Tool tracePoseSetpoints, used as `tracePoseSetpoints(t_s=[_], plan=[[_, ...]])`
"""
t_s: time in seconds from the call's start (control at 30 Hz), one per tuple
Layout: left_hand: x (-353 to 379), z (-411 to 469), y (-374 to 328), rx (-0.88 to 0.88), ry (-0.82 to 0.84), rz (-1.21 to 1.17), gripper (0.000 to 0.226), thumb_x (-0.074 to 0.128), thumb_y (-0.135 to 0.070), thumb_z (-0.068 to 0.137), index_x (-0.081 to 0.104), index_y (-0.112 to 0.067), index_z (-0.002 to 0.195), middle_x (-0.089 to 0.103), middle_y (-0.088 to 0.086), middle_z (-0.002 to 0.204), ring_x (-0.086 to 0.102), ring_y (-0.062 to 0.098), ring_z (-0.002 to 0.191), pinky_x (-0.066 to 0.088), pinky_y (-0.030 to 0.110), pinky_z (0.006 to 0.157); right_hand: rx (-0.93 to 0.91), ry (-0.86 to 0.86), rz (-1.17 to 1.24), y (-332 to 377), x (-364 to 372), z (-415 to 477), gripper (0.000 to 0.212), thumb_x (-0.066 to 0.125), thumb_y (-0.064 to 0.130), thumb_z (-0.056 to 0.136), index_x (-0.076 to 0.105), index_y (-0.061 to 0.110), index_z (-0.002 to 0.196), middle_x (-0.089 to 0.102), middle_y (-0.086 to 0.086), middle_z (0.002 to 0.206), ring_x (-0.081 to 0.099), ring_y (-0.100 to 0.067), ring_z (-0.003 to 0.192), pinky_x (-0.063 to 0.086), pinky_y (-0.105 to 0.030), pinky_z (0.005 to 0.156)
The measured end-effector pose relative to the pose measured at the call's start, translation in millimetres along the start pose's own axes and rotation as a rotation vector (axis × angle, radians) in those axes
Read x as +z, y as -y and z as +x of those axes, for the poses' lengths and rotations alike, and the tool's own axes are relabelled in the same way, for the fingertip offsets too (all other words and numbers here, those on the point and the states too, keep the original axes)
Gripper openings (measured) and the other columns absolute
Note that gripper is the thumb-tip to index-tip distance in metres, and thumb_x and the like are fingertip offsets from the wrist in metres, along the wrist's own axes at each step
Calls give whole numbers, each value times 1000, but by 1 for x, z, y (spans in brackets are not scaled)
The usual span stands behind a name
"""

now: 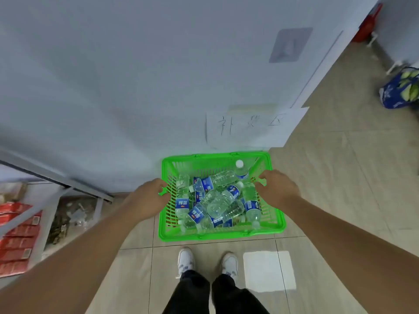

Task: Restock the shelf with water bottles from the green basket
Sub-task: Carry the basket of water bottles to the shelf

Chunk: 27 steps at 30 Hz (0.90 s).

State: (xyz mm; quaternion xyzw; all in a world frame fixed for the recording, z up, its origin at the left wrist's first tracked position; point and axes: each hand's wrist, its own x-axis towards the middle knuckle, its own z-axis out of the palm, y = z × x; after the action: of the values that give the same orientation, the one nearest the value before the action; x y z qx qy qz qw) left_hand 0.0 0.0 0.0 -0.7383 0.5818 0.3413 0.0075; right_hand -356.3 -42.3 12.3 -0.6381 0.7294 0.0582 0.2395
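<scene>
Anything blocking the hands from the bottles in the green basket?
Nothing visible. The left hand and right hand each grip a side rim of the green basket, which has no lid. The water bottles lie loose and uncovered between them.

Both bare arms stretch forward and down. The left hand (150, 196) and right hand (277, 189) curl their fingers round opposite side rims of the basket (221, 235).

We see even, soft indoor light with faint shadows, a bright patch on the floor (269, 271), wide-angle bending at the edges, and overall motion blur.
</scene>
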Motion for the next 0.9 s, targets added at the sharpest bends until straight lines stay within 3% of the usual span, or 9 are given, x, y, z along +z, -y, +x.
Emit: tracePoseSetpoints(t_s=[0.17,0.27,0.37,0.47,0.6,0.7,0.8,0.9], plan=[[34,32,3,-171,46,-180,45,64,-30,95,54,-12,135,65,8,126,62,20,87,41,25,70,192,50,240,-35,40,39,48,58,40,92,59,18,135,63,-8,133,63,-28,116,50,-37,95],[52,50,7,-253,27,-269,44,63,-22,96,52,-7,136,64,8,111,56,13,69,36,20,54,276,70,274,-51,59,57,58,61,43,89,52,19,140,59,-13,134,62,-34,114,52,-40,96],[72,62,19,-285,-7,-358,39,67,-9,91,56,0,127,63,7,103,62,19,75,49,29,65,366,117,326,-63,78,74,73,63,46,87,39,17,149,52,-16,139,61,-39,115,52,-43,96],[87,74,31,-231,-39,-406,17,64,4,82,68,-11,91,73,12,82,71,27,74,60,45,71,427,151,321,-69,93,84,81,65,46,85,31,16,151,48,-17,141,56,-42,120,50,-45,99],[99,84,39,-283,13,-486,16,60,6,86,72,-4,92,74,21,86,69,26,71,54,30,64,471,93,240,-74,100,95,72,64,41,87,35,12,147,45,-18,140,49,-42,125,46,-46,100],[105,90,49,-364,49,-558,18,58,-2,93,74,-11,92,76,15,86,72,30,80,56,31,69,507,133,366,-76,103,102,70,65,33,89,34,9,147,43,-20,138,58,-38,110,48,-38,85],[105,92,56,-451,60,-618,18,55,-3,97,71,-11,94,73,12,88,67,25,76,48,28,64,509,93,428,-85,111,106,54,66,28,83,51,7,131,64,-17,111,66,-33,90,50,-33,70],[106,94,57,-481,55,-669,17,57,-6,97,71,-13,91,75,12,89,69,27,80,51,32,70,507,78,462,-90,108,110,25,67,21,85,65,2,100,65,-11,76,63,-28,67,45,-31,61]])
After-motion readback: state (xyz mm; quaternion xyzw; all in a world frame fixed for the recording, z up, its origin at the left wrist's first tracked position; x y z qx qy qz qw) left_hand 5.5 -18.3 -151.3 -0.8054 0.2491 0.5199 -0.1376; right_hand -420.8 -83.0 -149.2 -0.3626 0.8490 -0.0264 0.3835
